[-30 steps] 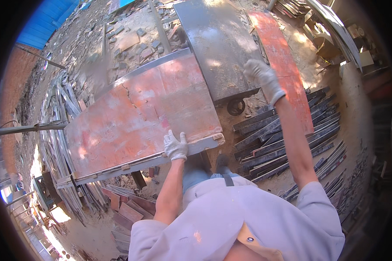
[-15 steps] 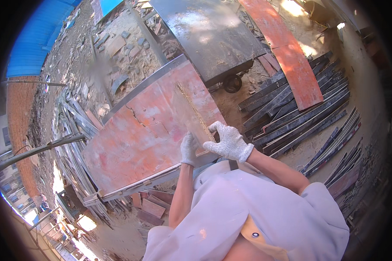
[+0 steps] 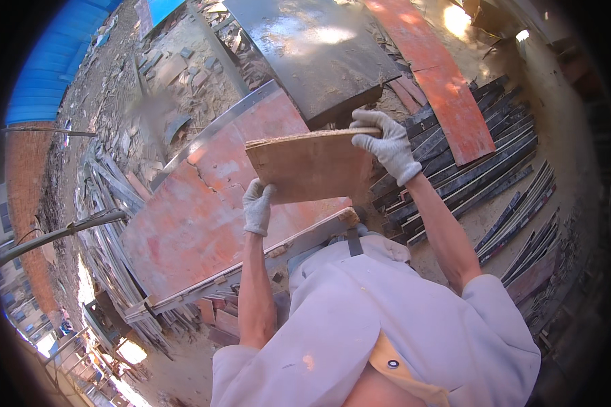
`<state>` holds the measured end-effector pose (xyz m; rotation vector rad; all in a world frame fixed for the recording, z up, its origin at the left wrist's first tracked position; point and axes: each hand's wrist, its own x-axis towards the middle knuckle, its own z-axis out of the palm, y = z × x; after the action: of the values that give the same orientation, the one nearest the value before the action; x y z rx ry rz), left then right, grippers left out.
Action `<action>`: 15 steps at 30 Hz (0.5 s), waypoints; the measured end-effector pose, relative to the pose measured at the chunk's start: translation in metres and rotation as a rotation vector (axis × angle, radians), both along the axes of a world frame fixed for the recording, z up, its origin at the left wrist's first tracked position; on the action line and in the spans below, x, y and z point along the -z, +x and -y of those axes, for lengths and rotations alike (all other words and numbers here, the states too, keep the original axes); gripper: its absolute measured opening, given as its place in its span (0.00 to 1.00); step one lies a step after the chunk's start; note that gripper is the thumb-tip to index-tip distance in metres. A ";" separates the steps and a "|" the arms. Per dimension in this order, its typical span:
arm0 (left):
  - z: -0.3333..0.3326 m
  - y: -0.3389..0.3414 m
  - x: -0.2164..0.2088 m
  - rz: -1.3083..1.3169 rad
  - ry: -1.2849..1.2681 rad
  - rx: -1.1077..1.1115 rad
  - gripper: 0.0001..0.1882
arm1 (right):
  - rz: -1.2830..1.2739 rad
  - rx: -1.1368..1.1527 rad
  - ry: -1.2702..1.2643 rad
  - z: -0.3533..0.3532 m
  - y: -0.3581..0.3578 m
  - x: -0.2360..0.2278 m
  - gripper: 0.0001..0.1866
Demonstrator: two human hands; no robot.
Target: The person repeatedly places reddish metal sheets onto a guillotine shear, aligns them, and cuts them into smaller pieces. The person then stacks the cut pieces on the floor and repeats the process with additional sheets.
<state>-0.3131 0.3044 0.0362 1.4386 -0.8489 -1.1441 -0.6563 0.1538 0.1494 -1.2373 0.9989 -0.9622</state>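
Note:
A brown plywood board (image 3: pixel 312 168) with a rough, splintered upper edge is held up in front of me, tilted, above a reddish worn panel. My left hand (image 3: pixel 257 207), in a whitish knit glove, grips its lower left side with the thumb on the near face. At the upper right corner, my right hand (image 3: pixel 388 144), gloved alike, pinches the edge between thumb and fingers. Beneath the board lies the red-stained panel (image 3: pixel 183 234), cracked near its middle and framed with a metal strip along its far and near sides.
Beyond the panel stands a dark flat-topped cart (image 3: pixel 312 61). A long orange-red plank (image 3: pixel 441 88) lies at the right across stacked dark strips (image 3: pixel 482 183). Thin metal-grey lengths (image 3: pixel 108 210) are heaped at the left, beside a pole (image 3: pixel 61 234). Broken scraps (image 3: pixel 190 74) cover the ground farther off.
The board has turned from nearly edge-on and lengthwise to crosswise, its broad face now showing. My right hand has moved up and right; my left hand has shifted left and slightly up.

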 end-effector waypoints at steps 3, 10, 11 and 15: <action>0.010 -0.052 0.019 0.007 0.161 -0.103 0.08 | -0.092 0.308 0.173 0.045 -0.006 0.067 0.46; -0.009 -0.073 0.071 0.203 0.491 -0.244 0.17 | -0.563 -0.108 0.312 -0.035 -0.021 0.156 0.36; -0.007 -0.077 0.059 0.359 0.545 -0.135 0.21 | -0.506 -0.038 0.298 -0.044 -0.029 0.164 0.35; -0.036 -0.106 0.040 0.991 0.432 -0.021 0.37 | -0.529 0.009 0.252 -0.064 -0.043 0.176 0.37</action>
<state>-0.4186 0.3401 -0.0036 2.4332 -1.2815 -0.5531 -0.6992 0.2175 -0.0271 -1.2976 1.4881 -0.4958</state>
